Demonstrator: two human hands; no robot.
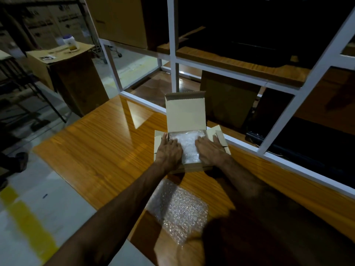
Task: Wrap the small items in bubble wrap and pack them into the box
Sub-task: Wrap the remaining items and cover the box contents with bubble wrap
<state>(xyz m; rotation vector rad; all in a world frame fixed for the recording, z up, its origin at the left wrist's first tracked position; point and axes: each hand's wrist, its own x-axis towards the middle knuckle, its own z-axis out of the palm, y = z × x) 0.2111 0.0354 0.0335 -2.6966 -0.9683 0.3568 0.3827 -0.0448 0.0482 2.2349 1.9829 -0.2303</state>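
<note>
Down in the open cardboard box (187,166) on the wooden table (99,150) lies a bubble-wrapped bundle (189,145); the left hand (170,150) and right hand (210,150) press it flat, fingers fairly straight. Nearer the person lies a loose bubble wrap sheet (180,212).

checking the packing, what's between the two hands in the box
In the head view, the left hand and right hand press flat on a bubble-wrapped bundle lying inside the open box; only that wrap shows between them.
</note>
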